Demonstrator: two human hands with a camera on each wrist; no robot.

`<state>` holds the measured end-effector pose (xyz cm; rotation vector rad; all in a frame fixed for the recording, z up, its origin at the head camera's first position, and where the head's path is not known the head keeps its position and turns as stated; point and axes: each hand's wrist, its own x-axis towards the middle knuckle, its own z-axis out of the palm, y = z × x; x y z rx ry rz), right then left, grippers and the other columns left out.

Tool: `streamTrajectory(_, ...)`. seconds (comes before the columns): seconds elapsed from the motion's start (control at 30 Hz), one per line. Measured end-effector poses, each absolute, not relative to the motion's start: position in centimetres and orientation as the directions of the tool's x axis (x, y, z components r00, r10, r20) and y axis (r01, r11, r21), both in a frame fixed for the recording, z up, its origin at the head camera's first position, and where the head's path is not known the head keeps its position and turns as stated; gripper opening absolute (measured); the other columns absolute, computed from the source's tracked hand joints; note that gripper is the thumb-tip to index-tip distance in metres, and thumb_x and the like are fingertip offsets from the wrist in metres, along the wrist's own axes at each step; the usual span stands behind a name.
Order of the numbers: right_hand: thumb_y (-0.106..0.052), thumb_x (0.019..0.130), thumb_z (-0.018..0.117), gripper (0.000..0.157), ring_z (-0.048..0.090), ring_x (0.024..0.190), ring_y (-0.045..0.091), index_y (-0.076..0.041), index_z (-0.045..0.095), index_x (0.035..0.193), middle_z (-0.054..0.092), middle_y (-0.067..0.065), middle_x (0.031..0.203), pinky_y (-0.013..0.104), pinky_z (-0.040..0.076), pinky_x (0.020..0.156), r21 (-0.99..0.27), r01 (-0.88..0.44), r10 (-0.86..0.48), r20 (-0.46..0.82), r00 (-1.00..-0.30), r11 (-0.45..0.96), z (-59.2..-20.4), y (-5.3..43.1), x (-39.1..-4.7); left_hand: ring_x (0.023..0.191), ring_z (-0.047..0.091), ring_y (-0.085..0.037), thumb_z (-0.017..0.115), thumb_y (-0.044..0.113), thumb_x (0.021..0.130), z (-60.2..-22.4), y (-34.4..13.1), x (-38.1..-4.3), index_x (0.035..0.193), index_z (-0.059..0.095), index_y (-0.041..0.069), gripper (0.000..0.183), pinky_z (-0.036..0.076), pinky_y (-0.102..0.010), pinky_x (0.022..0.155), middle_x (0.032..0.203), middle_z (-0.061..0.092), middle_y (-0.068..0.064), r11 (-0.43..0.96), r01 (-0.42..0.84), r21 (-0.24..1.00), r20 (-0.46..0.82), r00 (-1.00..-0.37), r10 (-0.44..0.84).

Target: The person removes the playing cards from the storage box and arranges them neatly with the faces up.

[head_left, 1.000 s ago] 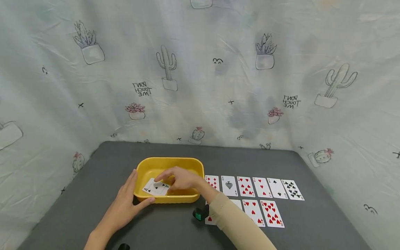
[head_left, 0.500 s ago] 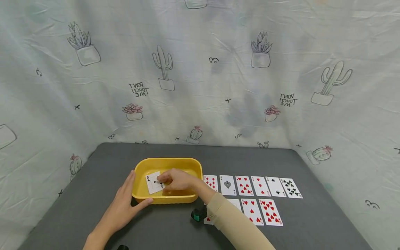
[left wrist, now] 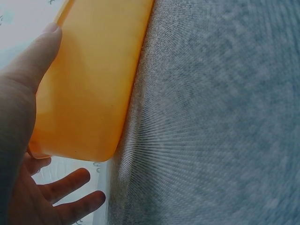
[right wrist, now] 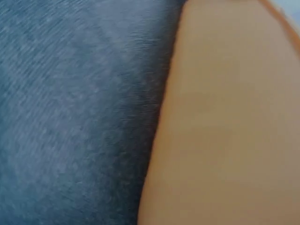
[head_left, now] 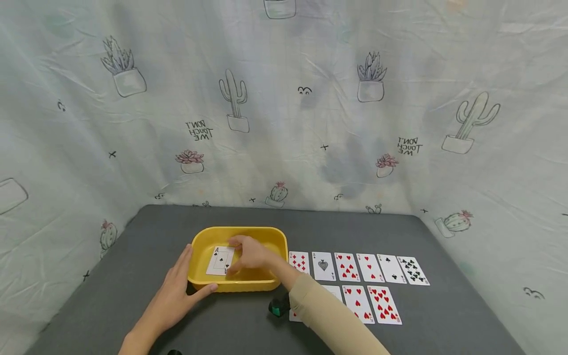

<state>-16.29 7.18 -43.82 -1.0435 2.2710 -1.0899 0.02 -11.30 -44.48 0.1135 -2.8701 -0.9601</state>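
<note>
A yellow plastic tub stands on the dark grey table, with an ace of clubs face up inside it. My left hand rests against the tub's left end, fingers straight along that end and thumb at the front rim. In the left wrist view, the thumb touches the tub's wall while two fingers spread free below. My right hand reaches into the tub and pinches the ace near its right edge; its fingertips are partly hidden. The right wrist view holds only the tub's outer wall and the table.
Right of the tub, face-up playing cards lie in two rows, among them an ace of spades and a heart card. My right sleeve covers part of the front row. A cactus-print curtain hangs behind the table.
Under my right hand the ace has turned from lying aslant to nearly upright in the tub. That hand has shifted slightly; the left hand keeps its place.
</note>
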Motion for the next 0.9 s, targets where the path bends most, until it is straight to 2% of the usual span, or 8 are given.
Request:
streamTrajectory(0.1, -0.017, 0.065, 0.095, 0.085, 0.055, 0.110, 0.008, -0.005, 0.053, 0.138, 0.060, -0.001, 0.127, 0.020, 0.043, 0.095, -0.757, -0.474, -0.764, -0.051, -0.643, 0.450, -44.4, 6.8, -16.3, 0.138, 0.020, -0.051, 0.062, 0.072, 0.082, -44.5, -11.2, 0.0, 0.159, -0.007, 0.015, 0.118, 0.025, -0.074, 0.097, 0.163, 0.003, -0.016, 0.798, -0.027, 0.603, 0.091, -0.991, -0.102)
streamTrajectory(0.4, -0.011, 0.063, 0.095, 0.087, 0.059, 0.106, 0.007, -0.003, 0.052, 0.138, 0.060, 0.003, 0.126, 0.016, 0.046, 0.088, -0.763, -0.494, -0.771, -0.009, -0.636, 0.417, -44.3, 6.5, -16.3, 0.137, 0.020, -0.052, 0.061, 0.072, 0.081, -44.4, -11.2, 0.1, 0.159, -0.007, 0.014, 0.118, 0.025, -0.074, 0.097, 0.162, 0.002, -0.017, 0.798, -0.025, 0.602, 0.092, -0.991, -0.101)
streamTrajectory(0.73, -0.023, 0.062, 0.097, 0.092, 0.057, 0.107, 0.006, -0.006, 0.051, 0.141, 0.061, -0.002, 0.127, 0.017, 0.045, 0.090, -0.648, -0.610, -0.793, 0.016, -0.609, 0.456, -44.8, 6.1, -15.9, 0.137, 0.020, -0.052, 0.061, 0.073, 0.081, -44.6, -11.4, 0.2, 0.159, -0.007, 0.015, 0.118, 0.025, -0.074, 0.096, 0.162, 0.003, -0.018, 0.793, -0.032, 0.608, 0.084, -0.991, -0.104)
streamTrajectory(0.9, -0.030, 0.062, 0.096, 0.093, 0.055, 0.106, 0.006, -0.006, 0.052, 0.140, 0.060, -0.001, 0.127, 0.018, 0.045, 0.091, -0.608, -0.625, -0.777, 0.021, -0.629, 0.489, -44.7, 6.0, -15.6, 0.137, 0.020, -0.053, 0.061, 0.072, 0.082, -44.4, -11.3, 0.2, 0.159, -0.005, 0.012, 0.117, 0.025, -0.074, 0.096, 0.162, 0.004, -0.019, 0.794, -0.022, 0.607, 0.093, -0.991, -0.098)
